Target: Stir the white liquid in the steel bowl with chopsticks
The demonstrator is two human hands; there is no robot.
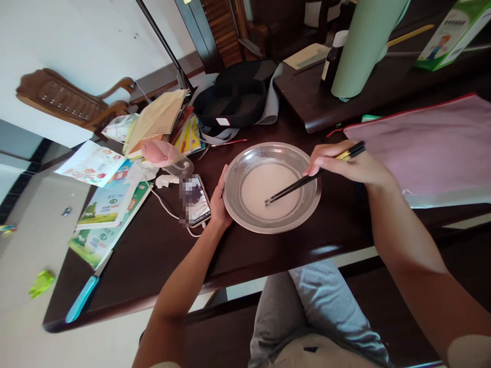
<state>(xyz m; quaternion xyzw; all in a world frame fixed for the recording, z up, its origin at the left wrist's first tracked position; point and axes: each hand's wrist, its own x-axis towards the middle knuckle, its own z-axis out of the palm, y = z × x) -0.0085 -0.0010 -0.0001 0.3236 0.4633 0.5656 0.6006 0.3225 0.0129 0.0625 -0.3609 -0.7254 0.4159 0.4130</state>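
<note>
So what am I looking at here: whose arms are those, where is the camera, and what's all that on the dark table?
There is no machine here. These are one person's two bare arms, filmed by a single camera worn on the head and looking down. The left hand rests against the rim of a metal dish, which holds a pale liquid. The right hand grips black chopsticks, their tips down in the dish. Also on the table are a phone, picture books, a black bag and a pink mesh pouch.

on a dark table (153, 255) are laid a metal bowl (268, 153), a phone (195, 202), books (103, 204), a black bag (233, 97) and a pink pouch (433, 148).
</note>
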